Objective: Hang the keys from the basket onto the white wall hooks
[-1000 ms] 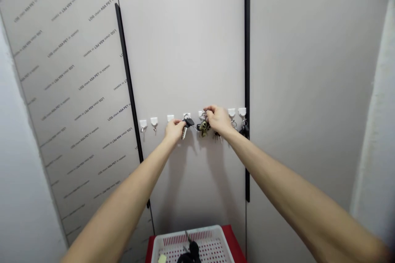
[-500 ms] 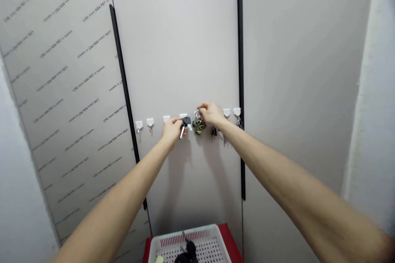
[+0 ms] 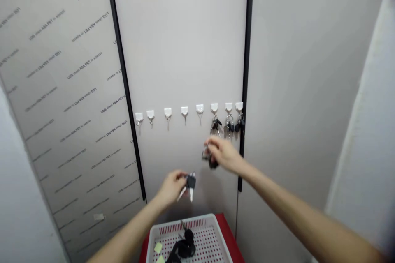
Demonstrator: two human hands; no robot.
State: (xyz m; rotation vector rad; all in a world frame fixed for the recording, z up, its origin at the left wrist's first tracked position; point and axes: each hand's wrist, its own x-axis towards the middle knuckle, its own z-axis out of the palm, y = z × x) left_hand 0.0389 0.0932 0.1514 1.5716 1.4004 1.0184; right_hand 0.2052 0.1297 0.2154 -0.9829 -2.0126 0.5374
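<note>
My left hand (image 3: 171, 189) grips a black-headed car key (image 3: 191, 182) low in front of the cabinet door, just above a white plastic basket (image 3: 182, 227). My right hand (image 3: 224, 154) is higher and holds a bunch of keys on a ring (image 3: 209, 157), which is blurred and partly hidden by my fingers. Above both hands runs a row of white adhesive wall hooks (image 3: 199, 109). Key bunches (image 3: 228, 127) hang from the rightmost hooks, just above my right hand and not touching it.
The basket holds black-fobbed keys (image 3: 185, 248) and small yellow-green tags (image 3: 158, 248), and it stands on a red surface (image 3: 224, 224). Black vertical handle strips (image 3: 126, 86) edge the grey cabinet door, and film with printed text covers the left door.
Both hands have dropped away from the hooks, carrying their keys downward. My left hand is now close above the basket. The view has also shifted slightly.
</note>
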